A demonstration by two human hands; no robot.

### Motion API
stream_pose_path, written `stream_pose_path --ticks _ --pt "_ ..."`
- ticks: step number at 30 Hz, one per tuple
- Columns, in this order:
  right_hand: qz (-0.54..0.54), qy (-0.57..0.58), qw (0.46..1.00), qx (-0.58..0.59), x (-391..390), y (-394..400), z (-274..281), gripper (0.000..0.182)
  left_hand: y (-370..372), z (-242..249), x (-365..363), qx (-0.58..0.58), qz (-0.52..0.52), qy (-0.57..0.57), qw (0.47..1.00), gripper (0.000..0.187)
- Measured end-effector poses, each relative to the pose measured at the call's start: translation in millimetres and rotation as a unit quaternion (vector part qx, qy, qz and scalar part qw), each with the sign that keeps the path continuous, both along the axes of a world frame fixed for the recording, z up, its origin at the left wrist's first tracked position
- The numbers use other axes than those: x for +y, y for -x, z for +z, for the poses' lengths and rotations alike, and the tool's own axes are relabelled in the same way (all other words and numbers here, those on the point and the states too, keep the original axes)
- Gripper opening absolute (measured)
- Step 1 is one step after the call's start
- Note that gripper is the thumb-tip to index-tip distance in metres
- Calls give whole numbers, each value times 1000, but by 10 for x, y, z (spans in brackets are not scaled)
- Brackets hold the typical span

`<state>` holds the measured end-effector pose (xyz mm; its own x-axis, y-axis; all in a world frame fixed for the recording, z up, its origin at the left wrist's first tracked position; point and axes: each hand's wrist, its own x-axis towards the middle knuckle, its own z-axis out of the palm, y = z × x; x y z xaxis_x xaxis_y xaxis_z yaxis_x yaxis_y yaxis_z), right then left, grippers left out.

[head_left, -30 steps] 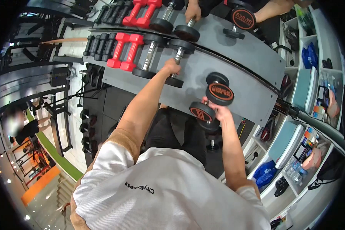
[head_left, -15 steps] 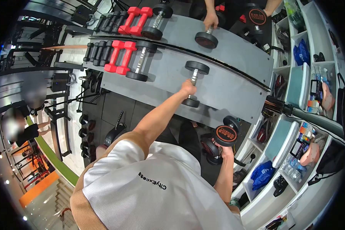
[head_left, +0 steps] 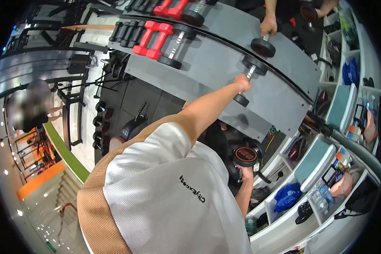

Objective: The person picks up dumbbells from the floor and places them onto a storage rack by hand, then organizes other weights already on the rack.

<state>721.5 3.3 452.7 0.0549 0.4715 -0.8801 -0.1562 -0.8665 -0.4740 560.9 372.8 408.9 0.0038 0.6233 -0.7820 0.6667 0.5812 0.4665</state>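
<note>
My left hand [head_left: 242, 84] is wrapped round the chrome handle of a dumbbell [head_left: 255, 65] with black round heads, over the grey shelf top [head_left: 207, 63]. That arm reaches forward across the shelf. Down at my right side, my right hand [head_left: 246, 172] grips a second dumbbell [head_left: 245, 156], whose black end face carries orange lettering. Its handle is mostly hidden by the head. Farther left on the shelf lie another chrome-handled dumbbell [head_left: 176, 48], red dumbbells [head_left: 147, 40] and several small black dumbbells [head_left: 133, 34].
A mirror behind the shelf repeats the dumbbells and a reflected hand [head_left: 269, 26]. White cubbies [head_left: 292, 213] on the right hold a blue bag [head_left: 288, 197] and bottles. More dumbbells [head_left: 99, 120] stand on the floor at left, near a bench [head_left: 133, 127]. A person [head_left: 31, 106] is at far left.
My view has shifted, and the shelf's items appear farther up and right. My left hand has moved right along the shelf with its dumbbell. The right-hand dumbbell has tilted and sits slightly lower.
</note>
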Motion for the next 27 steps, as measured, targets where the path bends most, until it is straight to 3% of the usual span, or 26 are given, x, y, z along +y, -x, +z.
stream_pose_path --ticks 2,6,9,11,12,13,14,16,17,18,21,23,27 --pt "7 -1 1000 19 0 51 -41 29 24 -98 49 63 -72 -56 994 30" --pt "14 0 1000 27 128 188 -63 35 311 58 147 18 -94 -165 982 33" --pt "70 -4 998 9 140 207 -118 31 937 267 204 -13 4 -296 955 29" --pt "85 -22 996 4 107 238 -166 30 1559 412 269 131 14 -456 880 23" --pt "101 -35 994 3 119 259 -170 29 1818 597 336 297 -1 -436 850 26" --pt "83 -37 996 -15 125 318 -113 28 2087 618 397 356 27 -409 840 30" --pt "81 -39 996 -23 141 373 -71 28 2385 266 520 443 74 -431 783 33" --pt "73 -35 997 -11 129 432 -21 26 2824 153 610 341 119 -246 900 37" --pt "61 -47 997 12 114 450 -26 24 2985 191 662 229 72 -144 960 39" --pt "58 -44 997 5 98 464 0 24 3083 -4 761 166 8 -129 978 40" --pt "36 -26 999 -24 74 645 136 18 3111 -151 908 76 20 -39 996 41" --pt "22 -19 999 -18 -26 706 113 17 3043 -200 853 143 94 -114 979 39" --pt "-1 -17 1000 -5 -147 736 16 19 2836 -306 730 151 91 -134 975 34"
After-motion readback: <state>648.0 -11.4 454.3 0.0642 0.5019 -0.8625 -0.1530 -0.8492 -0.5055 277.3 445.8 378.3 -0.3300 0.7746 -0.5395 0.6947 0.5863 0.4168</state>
